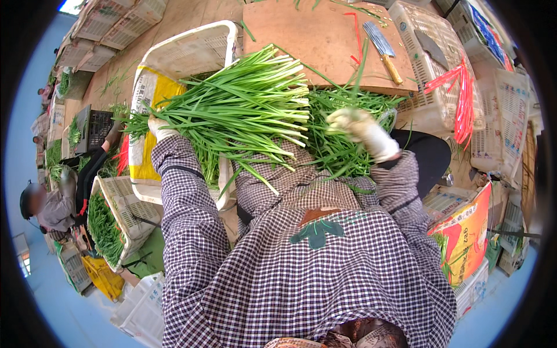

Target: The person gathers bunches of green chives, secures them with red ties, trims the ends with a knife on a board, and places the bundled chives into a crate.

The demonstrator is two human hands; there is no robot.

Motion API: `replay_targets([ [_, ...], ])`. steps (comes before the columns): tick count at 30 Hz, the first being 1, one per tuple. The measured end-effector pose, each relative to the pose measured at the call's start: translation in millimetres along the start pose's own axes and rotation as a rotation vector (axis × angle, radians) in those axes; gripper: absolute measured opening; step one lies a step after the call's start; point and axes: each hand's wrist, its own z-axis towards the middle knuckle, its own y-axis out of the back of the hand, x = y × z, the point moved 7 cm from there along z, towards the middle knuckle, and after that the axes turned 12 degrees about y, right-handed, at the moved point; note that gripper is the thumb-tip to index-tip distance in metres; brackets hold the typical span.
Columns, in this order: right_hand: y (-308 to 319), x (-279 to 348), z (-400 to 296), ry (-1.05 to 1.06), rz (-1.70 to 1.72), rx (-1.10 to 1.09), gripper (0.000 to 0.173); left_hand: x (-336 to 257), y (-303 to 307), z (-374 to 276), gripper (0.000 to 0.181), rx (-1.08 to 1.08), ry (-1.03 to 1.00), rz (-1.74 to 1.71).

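My left hand point(160, 127), in a pale glove, grips the leafy end of a large bunch of garlic chives point(243, 108). The bunch's white stem ends fan out to the right above my lap. My right hand point(354, 124), also gloved, is blurred by motion above a loose pile of chives point(339, 150) on my lap. A blurred green leaf stands up from its closed-looking fingers. Beneath the bunch, left of my lap, is a white plastic crate point(145, 193) with a yellow-and-white sack over its side and chives inside.
Ahead is a wooden board point(300, 26) bearing a cleaver point(383, 52) and a red plastic strip point(357, 39). An upturned crate point(417, 93) at right carries a dark blade point(431, 48) and red ties point(464, 102). At left are a chive-filled crate point(135, 209) and a seated person point(56, 209).
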Motion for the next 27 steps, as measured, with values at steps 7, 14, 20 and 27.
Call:
replay_targets([
  [7,-69,-7,89,0.314,0.109,-0.195,0.036,-32,4,-11,0.042,0.066,-0.249,-0.082],
  [14,-55,14,52,0.338,0.423,-0.418,0.015,-62,-48,-75,0.024,0.590,-0.232,-0.184],
  [20,-72,0,3,0.166,0.236,-0.192,0.017,-39,-29,-57,0.022,0.286,-0.231,-0.283],
  [27,8,37,-60,0.396,0.625,-0.107,0.028,-14,-14,-45,0.027,0.429,-0.146,-0.415],
])
